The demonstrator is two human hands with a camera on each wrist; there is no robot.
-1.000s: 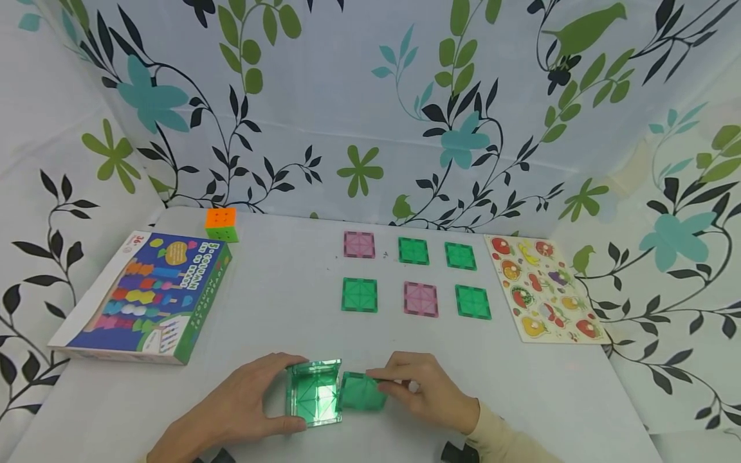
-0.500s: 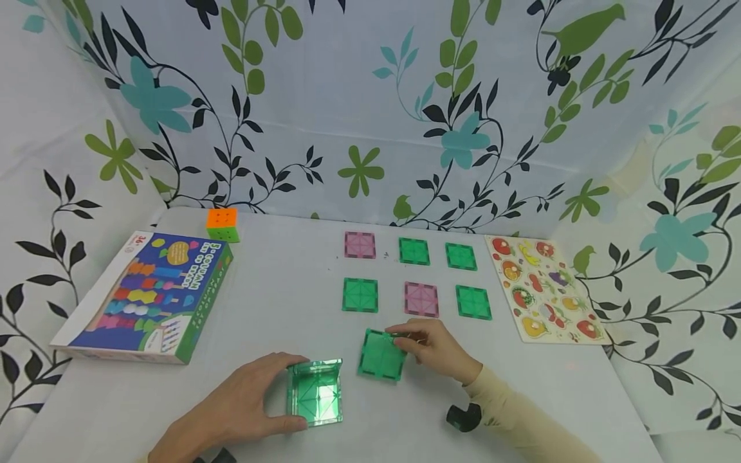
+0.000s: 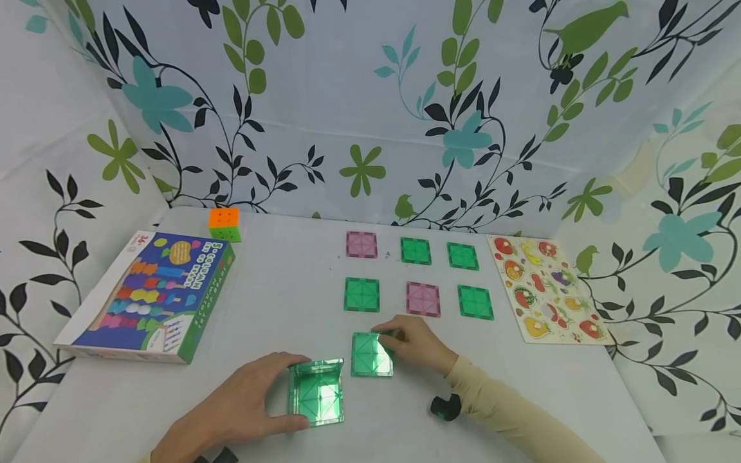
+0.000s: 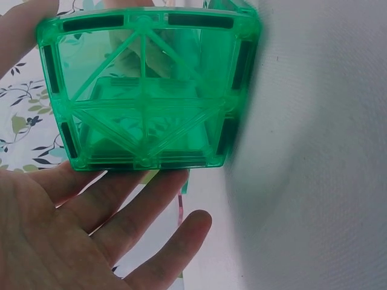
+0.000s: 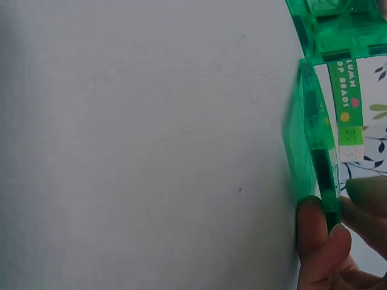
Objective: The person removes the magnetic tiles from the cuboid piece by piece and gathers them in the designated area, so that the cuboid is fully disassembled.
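In the head view my left hand [image 3: 246, 399] grips a box [image 3: 317, 406] of clear green magnetic tiles, its thumb at the near side and its fingers at the far side. The box's open side faces up towards the head camera; the left wrist view shows a square green wall [image 4: 143, 104] side-on. My right hand [image 3: 418, 344] pinches one loose green magnetic tile [image 3: 366, 355] at its right edge, just beyond and right of the box. That tile appears nearly edge-on in the right wrist view, between thumb and fingers [image 5: 329, 254]. Whether it touches the table is unclear.
Behind the hands lie two rows of flat tiles, green [image 3: 361, 294] and pink [image 3: 422, 299]. A fruit picture board [image 3: 538, 289] is at the right. On the left are a bead game box [image 3: 153, 296] and a small orange-and-green cube [image 3: 224, 224]. Patterned cloth hangs behind.
My right hand has moved the loose tile from beside the box to farther back, turning it, then slightly left. My left hand and the box have stayed in place.
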